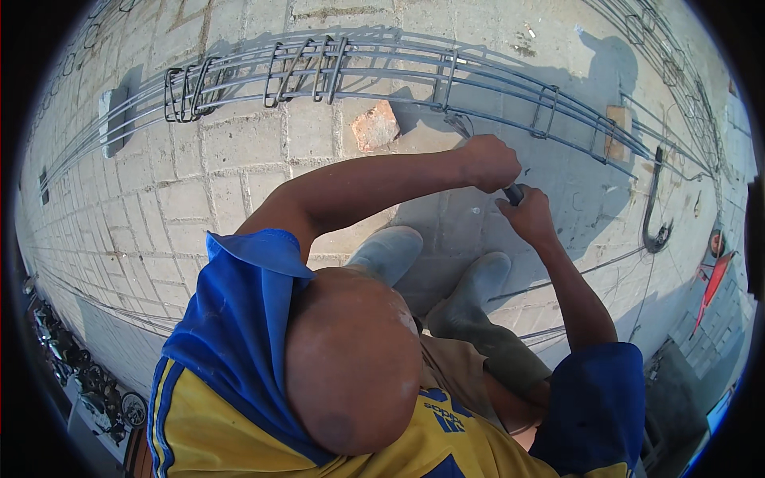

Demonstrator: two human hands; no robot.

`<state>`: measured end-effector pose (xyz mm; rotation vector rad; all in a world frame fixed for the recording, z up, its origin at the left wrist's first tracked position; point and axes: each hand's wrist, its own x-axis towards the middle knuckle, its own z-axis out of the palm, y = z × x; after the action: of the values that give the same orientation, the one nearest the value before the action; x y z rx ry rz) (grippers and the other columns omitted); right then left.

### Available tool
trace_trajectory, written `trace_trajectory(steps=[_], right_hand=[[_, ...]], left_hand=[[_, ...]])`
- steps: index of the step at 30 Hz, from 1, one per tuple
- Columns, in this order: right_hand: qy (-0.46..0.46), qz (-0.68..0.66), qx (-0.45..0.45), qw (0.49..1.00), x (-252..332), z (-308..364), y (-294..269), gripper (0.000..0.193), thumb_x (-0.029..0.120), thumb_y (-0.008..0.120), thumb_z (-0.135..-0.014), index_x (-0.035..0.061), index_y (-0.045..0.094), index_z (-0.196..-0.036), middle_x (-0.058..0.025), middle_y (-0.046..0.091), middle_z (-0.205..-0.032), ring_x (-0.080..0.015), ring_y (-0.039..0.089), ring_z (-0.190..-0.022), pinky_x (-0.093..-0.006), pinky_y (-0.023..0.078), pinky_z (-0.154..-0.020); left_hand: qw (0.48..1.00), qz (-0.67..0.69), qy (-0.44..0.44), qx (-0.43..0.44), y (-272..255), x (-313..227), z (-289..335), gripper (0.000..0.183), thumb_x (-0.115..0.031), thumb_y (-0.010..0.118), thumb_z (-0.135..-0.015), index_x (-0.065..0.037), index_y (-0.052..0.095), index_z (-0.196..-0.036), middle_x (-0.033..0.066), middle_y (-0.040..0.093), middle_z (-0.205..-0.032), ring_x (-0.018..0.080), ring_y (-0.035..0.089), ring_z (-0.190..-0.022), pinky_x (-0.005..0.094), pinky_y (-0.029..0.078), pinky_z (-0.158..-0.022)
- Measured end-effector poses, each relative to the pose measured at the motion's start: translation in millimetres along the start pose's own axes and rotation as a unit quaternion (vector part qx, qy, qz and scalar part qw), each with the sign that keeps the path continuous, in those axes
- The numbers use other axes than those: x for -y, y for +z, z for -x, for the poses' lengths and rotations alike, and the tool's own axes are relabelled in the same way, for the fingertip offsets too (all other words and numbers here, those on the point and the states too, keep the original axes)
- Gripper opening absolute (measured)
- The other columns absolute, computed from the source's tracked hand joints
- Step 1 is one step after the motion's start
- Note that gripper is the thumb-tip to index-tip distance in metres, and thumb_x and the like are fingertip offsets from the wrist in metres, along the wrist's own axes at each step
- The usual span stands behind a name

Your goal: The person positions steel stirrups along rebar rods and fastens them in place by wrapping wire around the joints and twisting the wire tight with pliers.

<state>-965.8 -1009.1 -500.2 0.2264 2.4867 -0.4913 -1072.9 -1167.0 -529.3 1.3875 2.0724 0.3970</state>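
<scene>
Both my hands are closed, close together, in front of the bent knees. My left hand [488,162] is wrapped round a dark rod-like piece [514,194], which shows below its fist. My right hand [527,215] grips the lower end of that same piece. Thin grey wire ends [457,123] stick out past the left fist; whether they join the dark piece is hidden. Just beyond lies a long rebar cage [486,82] of parallel bars with square stirrups. Several loose stirrups [307,70] are bunched on its left part.
A broken brick [376,126] lies before the cage. A pale block [112,119] and a tan block [617,131] sit under the bars. Another rebar cage [669,68] runs along the far right, near a hooked black piece [655,207]. Motorcycles [76,358] stand lower left.
</scene>
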Motion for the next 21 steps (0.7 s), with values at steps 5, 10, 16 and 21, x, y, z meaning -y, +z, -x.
trace_trajectory(steps=[5,10,16,21], right_hand=[[0.161,-0.467,0.352,0.795,-9.0,-3.0,13.3,0.031,0.024,0.080,-0.078,0.0001,0.065,-0.092,-0.0120,0.066,-0.078,-0.0236,0.065,-0.062,-0.0391,0.054,-0.062],[0.181,-0.431,0.291,0.835,19.6,12.7,17.8,0.027,0.019,0.076,-0.082,-0.0010,0.064,-0.096,-0.0089,0.065,-0.078,-0.0232,0.064,-0.063,-0.0371,0.054,-0.059],[0.020,0.002,0.001,1.000,50.9,20.9,18.6,0.035,0.025,0.073,-0.083,-0.0029,0.062,-0.101,-0.0085,0.065,-0.079,-0.0227,0.066,-0.071,-0.0390,0.053,-0.068],[0.128,-0.487,0.317,0.804,18.8,7.9,30.7,0.036,0.027,0.076,-0.082,-0.0002,0.062,-0.101,-0.0068,0.065,-0.082,-0.0200,0.065,-0.073,-0.0357,0.051,-0.065]], left_hand=[[0.850,-0.088,0.258,-0.451,53.3,18.5,27.7,0.017,-0.017,0.064,-0.081,-0.012,0.062,-0.097,0.0065,0.068,-0.079,0.0260,0.070,-0.078,0.0379,0.052,-0.082],[0.968,-0.084,0.151,-0.180,45.8,14.0,29.7,0.010,-0.017,0.063,-0.083,-0.012,0.066,-0.091,0.0058,0.069,-0.079,0.0261,0.070,-0.080,0.0402,0.051,-0.086],[0.999,-0.002,0.045,0.018,3.5,3.6,21.4,0.008,-0.016,0.065,-0.081,-0.010,0.068,-0.085,0.0067,0.069,-0.078,0.0283,0.070,-0.080,0.0472,0.050,-0.092],[0.904,-0.111,0.242,-0.336,48.6,19.7,34.1,0.009,-0.019,0.066,-0.081,-0.012,0.065,-0.086,0.0043,0.063,-0.077,0.0273,0.069,-0.076,0.0477,0.052,-0.090]])
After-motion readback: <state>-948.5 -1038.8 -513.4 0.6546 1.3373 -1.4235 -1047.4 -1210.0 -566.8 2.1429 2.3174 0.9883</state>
